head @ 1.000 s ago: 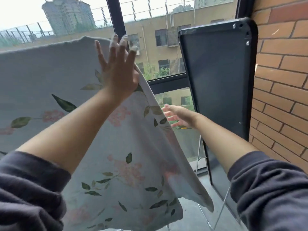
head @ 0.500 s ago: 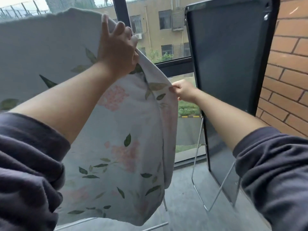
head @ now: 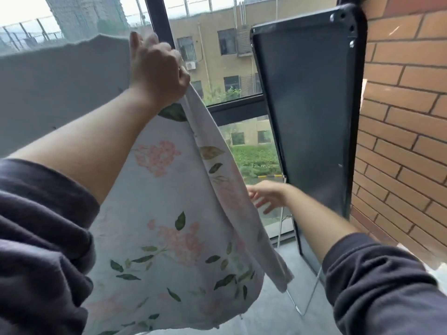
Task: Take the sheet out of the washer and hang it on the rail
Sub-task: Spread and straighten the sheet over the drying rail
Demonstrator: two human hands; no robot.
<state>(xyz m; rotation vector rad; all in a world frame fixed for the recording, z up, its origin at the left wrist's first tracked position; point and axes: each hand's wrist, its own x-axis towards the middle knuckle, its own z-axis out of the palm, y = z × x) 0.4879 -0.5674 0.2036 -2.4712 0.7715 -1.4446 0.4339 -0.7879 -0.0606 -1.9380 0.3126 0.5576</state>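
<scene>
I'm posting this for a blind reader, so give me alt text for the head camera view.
A person's raised left hand grips the top edge of a floral sheet in front of a window, while the open right hand reaches toward its hanging side edge. A dark panel stands against a brick wall on the right.

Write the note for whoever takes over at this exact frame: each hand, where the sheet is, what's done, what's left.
Left hand: raised high, gripping the bunched top edge of the floral sheet.
Right hand: open, fingers spread, low beside the sheet's hanging right edge; it is blurred, so contact is unclear.
Done: the sheet is up and looks draped leftward over the rail, which the sheet hides.
Left: spread the bunched right end flat, straighten the hanging side, let go.
Nearby: a dark panel leans against the brick wall on the right.
</scene>
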